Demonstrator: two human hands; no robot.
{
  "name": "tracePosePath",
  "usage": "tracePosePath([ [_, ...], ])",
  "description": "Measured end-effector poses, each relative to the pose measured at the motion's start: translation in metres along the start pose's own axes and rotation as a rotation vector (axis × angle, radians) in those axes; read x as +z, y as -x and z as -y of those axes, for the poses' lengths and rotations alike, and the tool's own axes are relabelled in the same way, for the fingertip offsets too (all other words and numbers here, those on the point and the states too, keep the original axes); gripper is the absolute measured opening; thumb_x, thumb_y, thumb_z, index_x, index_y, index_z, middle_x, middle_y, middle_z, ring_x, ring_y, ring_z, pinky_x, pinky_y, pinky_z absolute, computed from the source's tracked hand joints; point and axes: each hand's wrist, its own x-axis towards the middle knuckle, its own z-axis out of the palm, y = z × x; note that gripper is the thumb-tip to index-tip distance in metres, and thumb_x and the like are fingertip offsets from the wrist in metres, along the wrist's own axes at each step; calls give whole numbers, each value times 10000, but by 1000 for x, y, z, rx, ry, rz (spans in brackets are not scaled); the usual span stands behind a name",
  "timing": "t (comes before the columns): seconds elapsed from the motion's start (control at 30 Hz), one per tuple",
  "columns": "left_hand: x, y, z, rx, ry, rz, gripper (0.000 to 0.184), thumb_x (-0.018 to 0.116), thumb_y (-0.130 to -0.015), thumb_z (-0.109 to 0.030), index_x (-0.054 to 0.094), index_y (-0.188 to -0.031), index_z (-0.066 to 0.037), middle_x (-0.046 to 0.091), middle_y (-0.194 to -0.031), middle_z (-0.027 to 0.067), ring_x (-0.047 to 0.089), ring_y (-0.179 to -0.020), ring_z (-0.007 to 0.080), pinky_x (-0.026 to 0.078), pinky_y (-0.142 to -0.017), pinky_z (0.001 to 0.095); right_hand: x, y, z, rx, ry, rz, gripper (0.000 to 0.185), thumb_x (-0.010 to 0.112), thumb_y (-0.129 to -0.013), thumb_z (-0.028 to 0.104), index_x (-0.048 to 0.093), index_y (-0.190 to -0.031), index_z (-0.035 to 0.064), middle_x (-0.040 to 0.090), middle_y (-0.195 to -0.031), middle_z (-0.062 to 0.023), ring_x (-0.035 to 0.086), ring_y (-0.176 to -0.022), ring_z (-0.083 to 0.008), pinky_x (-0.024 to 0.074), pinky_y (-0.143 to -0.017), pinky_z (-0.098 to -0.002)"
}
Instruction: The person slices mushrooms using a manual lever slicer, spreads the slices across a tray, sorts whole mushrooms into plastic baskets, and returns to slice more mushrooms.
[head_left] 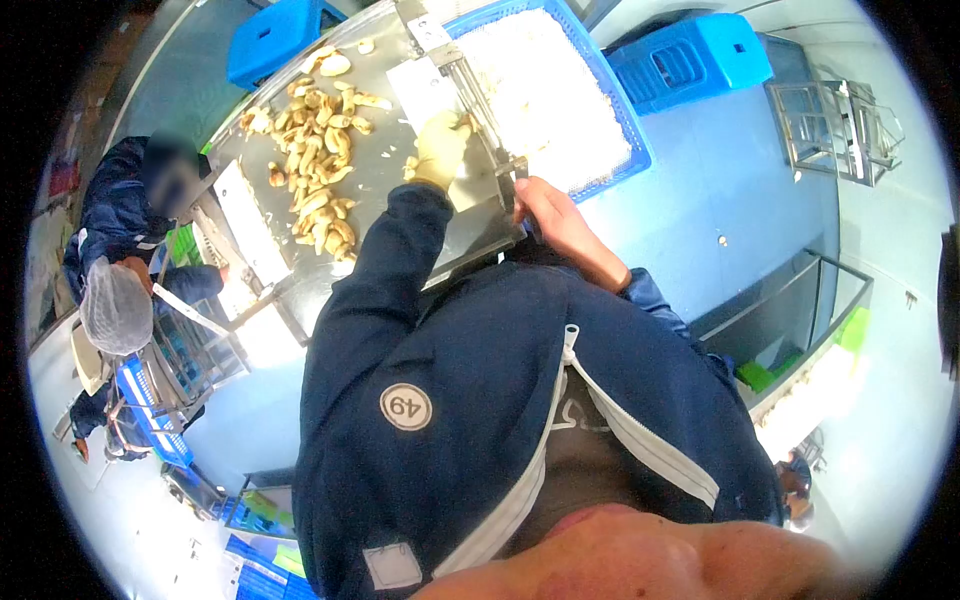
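Observation:
My left hand, in a pale yellow glove, is closed beside a long metal fixture at the steel table's right side; what its fingers hold is too small to make out. My bare right hand is wrapped round a dark handle at the fixture's near end. Left of the gloved hand, a pile of curved yellow-brown pieces lies on the steel table. Beyond the fixture stands a blue basket with a white liner and pale bits inside.
Blue stools stand at the upper right and upper left. A co-worker in dark clothes and a hairnet is at the left, beside the table. A metal frame rack stands far right, and a low frame at right.

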Motion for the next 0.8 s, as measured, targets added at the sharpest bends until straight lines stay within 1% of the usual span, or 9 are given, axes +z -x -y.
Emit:
tracePosePath([
  [0.07,-3,0,-14,-46,52,25,204,695,-773,-176,681,-912,-28,694,-791,124,660,-723,232,509,-702,305,-3,-7,-10,-31,-1,35,412,443,-974,388,571,-828,24,568,-785,-55,507,-786,-149,417,-736,-297],
  [0.1,30,43,-25,-107,100,98,196,694,-772,-174,678,-901,-28,691,-783,123,658,-716,231,508,-696,308,-15,38,-33,67,48,-14,412,445,-973,389,570,-827,24,564,-778,-52,506,-775,-150,416,-731,-293],
  [0.17,31,16,-31,-55,79,82,182,692,-769,-171,673,-881,-28,685,-767,120,654,-702,230,508,-684,312,-24,18,-82,5,102,-71,411,450,-971,391,567,-826,25,556,-762,-47,504,-753,-151,412,-721,-284],
  [0.33,20,12,-14,-61,-67,73,165,693,-762,-174,661,-842,-34,682,-763,115,650,-690,235,508,-677,325,-11,24,23,70,32,-71,414,448,-963,389,550,-802,22,546,-733,-52,506,-722,-156,412,-708,-274],
  [0.43,22,6,-13,-22,-79,38,166,687,-755,-165,674,-853,-32,684,-766,116,652,-690,230,508,-669,320,-12,16,-3,10,71,-9,412,443,-963,385,557,-807,21,550,-731,-55,510,-725,-155,414,-717,-276],
  [0.57,24,1,-6,-11,-7,55,191,677,-753,-147,686,-898,-24,686,-763,123,654,-681,221,509,-660,310,-5,14,-54,-23,119,-107,409,433,-965,371,562,-812,14,553,-733,-57,517,-728,-162,423,-709,-292],
  [0.63,22,6,-11,-31,-23,60,192,680,-749,-143,686,-898,-22,687,-764,128,653,-676,217,508,-660,307,-7,21,-3,39,96,-85,397,433,-965,358,558,-818,10,553,-740,-59,517,-731,-166,423,-708,-293],
  [0.67,26,5,-6,-92,74,69,181,678,-756,-124,685,-899,-14,693,-774,123,653,-679,204,507,-659,306,-7,24,14,70,77,-81,392,432,-964,351,557,-821,8,553,-744,-60,517,-732,-168,422,-707,-294],
  [0.8,25,3,-10,-136,24,105,144,643,-796,-79,682,-910,-1,702,-798,96,644,-689,167,505,-662,285,-10,15,-9,48,112,-28,368,422,-954,324,550,-832,1,558,-766,-80,515,-746,-167,411,-731,-279],
])
